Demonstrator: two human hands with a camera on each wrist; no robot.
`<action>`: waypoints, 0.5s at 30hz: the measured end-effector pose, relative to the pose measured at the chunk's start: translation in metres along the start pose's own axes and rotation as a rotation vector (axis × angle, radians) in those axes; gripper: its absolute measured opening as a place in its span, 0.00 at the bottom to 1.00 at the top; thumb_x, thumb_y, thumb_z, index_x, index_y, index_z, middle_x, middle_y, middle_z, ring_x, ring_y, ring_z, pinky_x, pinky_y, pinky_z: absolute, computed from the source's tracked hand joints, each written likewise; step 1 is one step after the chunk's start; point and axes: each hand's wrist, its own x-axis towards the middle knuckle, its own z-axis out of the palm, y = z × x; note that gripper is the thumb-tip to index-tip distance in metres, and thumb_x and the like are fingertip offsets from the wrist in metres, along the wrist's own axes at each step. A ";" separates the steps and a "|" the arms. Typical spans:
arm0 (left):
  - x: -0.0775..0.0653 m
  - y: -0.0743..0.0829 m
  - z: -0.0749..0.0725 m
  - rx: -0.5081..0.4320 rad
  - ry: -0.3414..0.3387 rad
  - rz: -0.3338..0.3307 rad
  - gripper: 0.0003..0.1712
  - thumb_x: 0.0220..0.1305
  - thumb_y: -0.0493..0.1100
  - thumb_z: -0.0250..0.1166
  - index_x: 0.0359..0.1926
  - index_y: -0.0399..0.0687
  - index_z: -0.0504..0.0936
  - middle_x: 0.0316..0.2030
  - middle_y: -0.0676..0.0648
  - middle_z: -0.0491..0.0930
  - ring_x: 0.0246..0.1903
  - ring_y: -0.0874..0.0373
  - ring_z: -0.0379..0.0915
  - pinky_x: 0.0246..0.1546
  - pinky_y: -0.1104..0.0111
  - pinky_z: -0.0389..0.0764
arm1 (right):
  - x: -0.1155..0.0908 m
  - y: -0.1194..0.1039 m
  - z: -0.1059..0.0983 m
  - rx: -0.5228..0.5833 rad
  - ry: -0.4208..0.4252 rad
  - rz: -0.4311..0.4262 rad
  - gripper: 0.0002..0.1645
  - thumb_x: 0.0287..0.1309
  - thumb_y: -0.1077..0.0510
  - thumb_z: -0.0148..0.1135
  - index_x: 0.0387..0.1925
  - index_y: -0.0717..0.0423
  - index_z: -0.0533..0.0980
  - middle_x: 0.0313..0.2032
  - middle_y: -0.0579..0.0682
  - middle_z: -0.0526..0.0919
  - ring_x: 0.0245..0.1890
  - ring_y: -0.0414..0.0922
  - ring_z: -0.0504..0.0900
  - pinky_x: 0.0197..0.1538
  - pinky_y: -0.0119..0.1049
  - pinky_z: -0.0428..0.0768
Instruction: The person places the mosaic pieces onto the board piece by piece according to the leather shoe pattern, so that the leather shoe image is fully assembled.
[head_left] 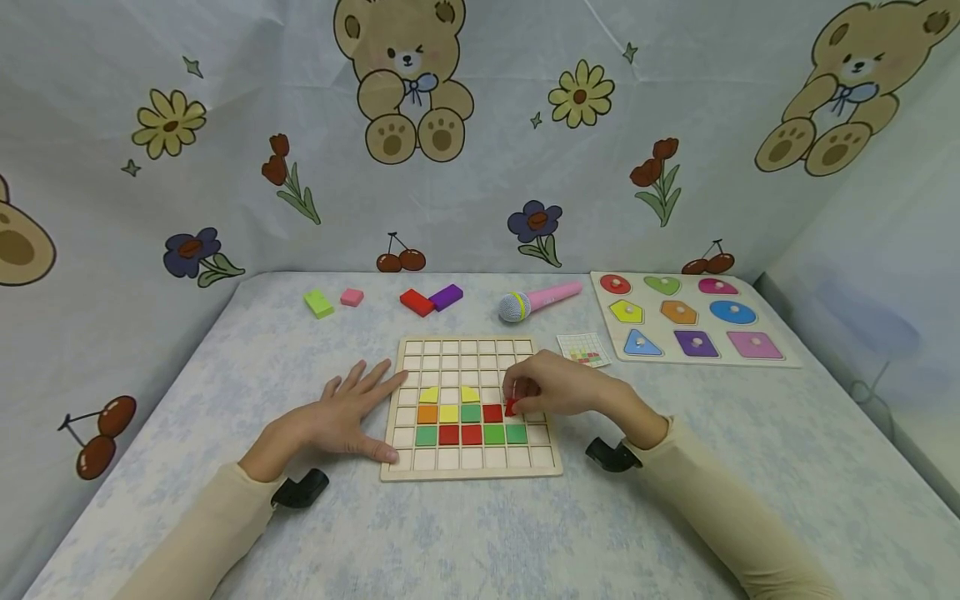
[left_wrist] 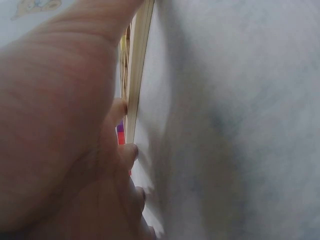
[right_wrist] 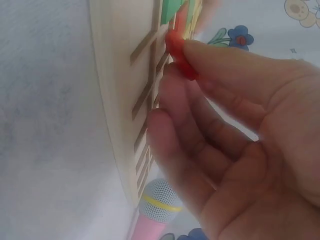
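A wooden grid board (head_left: 472,477) lies on the table, several of its cells filled with coloured pieces. Among them are an orange square (head_left: 427,415), a yellow square (head_left: 449,414) and a green square (head_left: 426,436). My left hand (head_left: 337,419) rests at the board's left edge, fingers spread, with thumb and index fingertip touching the frame. Over the right part of the grid, my right hand (head_left: 562,385) pinches a small red piece (right_wrist: 181,56) between thumb and fingers. In the head view that piece is partly hidden by the fingers, so its exact shape cannot be told.
Behind the board lie a light green block (head_left: 318,304), a pink block (head_left: 352,297), a red block (head_left: 417,302) and a purple block (head_left: 447,297). A toy microphone (head_left: 551,295), a small pattern card (head_left: 583,349) and a shape puzzle board (head_left: 648,315) are farther right.
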 end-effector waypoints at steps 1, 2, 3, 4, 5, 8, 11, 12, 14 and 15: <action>0.000 0.000 0.000 0.001 0.000 -0.001 0.70 0.45 0.73 0.73 0.81 0.55 0.46 0.80 0.39 0.34 0.77 0.31 0.22 0.66 0.28 0.33 | 0.000 0.000 0.000 -0.004 -0.005 -0.003 0.04 0.64 0.59 0.66 0.41 0.49 0.81 0.28 0.39 0.80 0.30 0.36 0.76 0.35 0.30 0.76; 0.000 0.000 0.000 0.001 0.000 -0.002 0.70 0.45 0.73 0.74 0.81 0.55 0.46 0.80 0.39 0.34 0.77 0.31 0.22 0.66 0.28 0.33 | 0.000 -0.001 0.000 -0.009 -0.010 -0.005 0.05 0.66 0.58 0.65 0.42 0.49 0.82 0.29 0.39 0.80 0.30 0.36 0.75 0.35 0.29 0.75; 0.000 0.000 0.000 0.001 0.000 -0.002 0.70 0.46 0.73 0.74 0.81 0.55 0.46 0.80 0.39 0.34 0.77 0.31 0.22 0.67 0.28 0.33 | 0.000 -0.001 0.000 -0.011 -0.014 -0.011 0.05 0.67 0.58 0.64 0.43 0.49 0.82 0.30 0.39 0.80 0.30 0.37 0.75 0.36 0.30 0.74; 0.000 0.000 0.000 0.002 0.000 -0.001 0.70 0.46 0.73 0.73 0.81 0.55 0.46 0.80 0.39 0.34 0.77 0.31 0.21 0.67 0.28 0.33 | 0.001 -0.001 0.000 -0.015 -0.016 -0.017 0.06 0.67 0.58 0.63 0.44 0.48 0.82 0.30 0.39 0.79 0.31 0.37 0.74 0.36 0.30 0.74; 0.000 -0.001 0.000 0.002 0.000 0.000 0.70 0.46 0.73 0.73 0.81 0.55 0.46 0.80 0.39 0.34 0.77 0.32 0.21 0.67 0.28 0.33 | 0.001 -0.002 0.001 -0.016 -0.018 -0.023 0.06 0.68 0.58 0.63 0.44 0.48 0.82 0.31 0.40 0.79 0.31 0.37 0.74 0.36 0.30 0.74; -0.001 -0.001 0.000 -0.003 0.002 0.005 0.70 0.46 0.72 0.74 0.81 0.54 0.46 0.80 0.39 0.34 0.77 0.32 0.21 0.67 0.29 0.33 | 0.001 -0.003 0.001 -0.018 -0.023 -0.043 0.05 0.68 0.59 0.62 0.42 0.49 0.82 0.33 0.40 0.80 0.32 0.37 0.75 0.37 0.30 0.75; -0.001 -0.001 0.000 -0.007 0.002 0.006 0.70 0.47 0.72 0.74 0.81 0.54 0.46 0.80 0.39 0.34 0.77 0.31 0.21 0.67 0.29 0.33 | 0.001 -0.003 0.002 -0.010 -0.026 -0.047 0.04 0.68 0.61 0.61 0.41 0.50 0.80 0.33 0.41 0.81 0.31 0.36 0.75 0.37 0.30 0.76; -0.001 -0.001 0.000 -0.008 0.002 0.006 0.70 0.47 0.72 0.74 0.81 0.54 0.46 0.80 0.39 0.34 0.77 0.31 0.21 0.67 0.29 0.33 | 0.001 -0.003 0.002 -0.006 -0.024 -0.047 0.05 0.68 0.62 0.60 0.42 0.50 0.80 0.34 0.41 0.82 0.31 0.36 0.75 0.37 0.29 0.76; -0.001 -0.001 0.000 -0.007 0.003 0.006 0.70 0.47 0.72 0.73 0.81 0.54 0.46 0.80 0.39 0.34 0.77 0.31 0.22 0.67 0.29 0.33 | 0.001 -0.004 0.003 0.001 -0.014 -0.052 0.08 0.69 0.63 0.57 0.44 0.50 0.80 0.35 0.42 0.82 0.32 0.37 0.75 0.37 0.29 0.74; -0.002 -0.001 0.000 -0.005 0.003 0.005 0.70 0.47 0.72 0.73 0.81 0.55 0.46 0.80 0.39 0.34 0.77 0.31 0.21 0.67 0.29 0.33 | 0.001 -0.004 0.003 0.000 -0.006 -0.059 0.09 0.69 0.64 0.56 0.44 0.51 0.80 0.36 0.43 0.83 0.32 0.37 0.74 0.36 0.29 0.74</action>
